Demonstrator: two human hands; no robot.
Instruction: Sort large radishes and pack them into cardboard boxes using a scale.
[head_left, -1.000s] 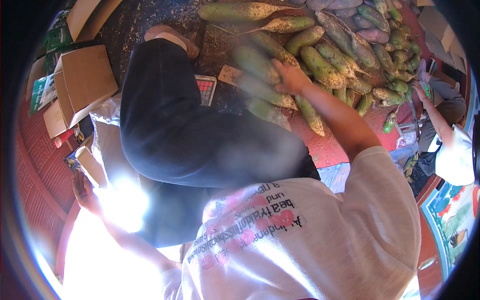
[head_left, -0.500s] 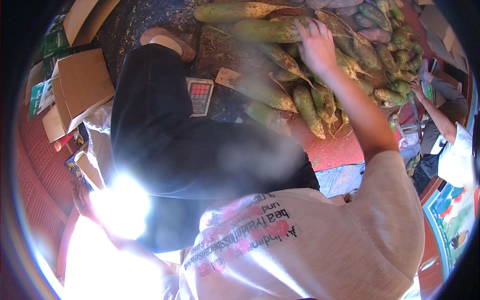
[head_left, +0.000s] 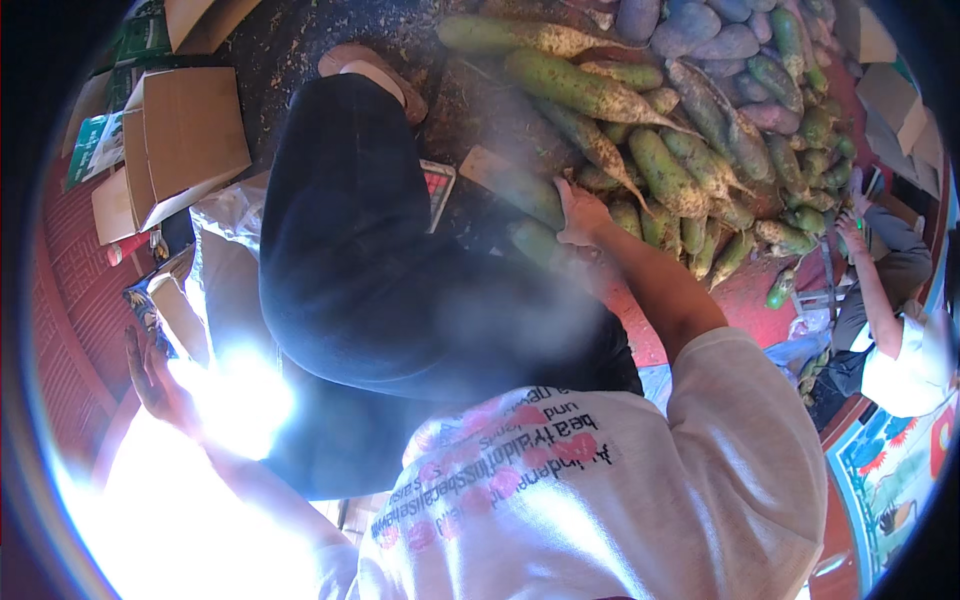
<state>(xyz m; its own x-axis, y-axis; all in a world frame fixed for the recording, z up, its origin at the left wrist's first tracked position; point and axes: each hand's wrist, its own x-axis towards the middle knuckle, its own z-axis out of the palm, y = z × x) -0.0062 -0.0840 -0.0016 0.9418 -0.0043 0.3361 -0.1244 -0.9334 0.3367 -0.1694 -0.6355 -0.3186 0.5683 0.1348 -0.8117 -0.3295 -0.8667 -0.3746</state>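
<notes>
My right hand (head_left: pixel 583 214) is closed round the right end of a long green radish (head_left: pixel 520 190) with soil on its skin. That radish lies low on the near left side of the heap, partly hidden by my fingers and a brown cardboard piece (head_left: pixel 480 166). Just below, another green radish (head_left: pixel 533 241) is partly covered by haze. Beyond my hand lie a thick green radish (head_left: pixel 590 88) and several more radishes (head_left: pixel 668 176) with tapering roots. At the far left, my left hand (head_left: pixel 155 375) is raised with fingers apart, holding nothing, beside a bright glare.
Purple-skinned radishes (head_left: pixel 690 30) are piled at the back. An opened cardboard box (head_left: pixel 190 130) stands left of my bent leg (head_left: pixel 340 220), which partly hides a calculator (head_left: pixel 440 185). On the right, a co-worker's hand (head_left: pixel 851 230) reaches toward the heap's edge.
My right hand has left the thick radish farther back and come nearer, onto the radish by the cardboard piece. The view has shifted. My left hand's fingers now show more clearly.
</notes>
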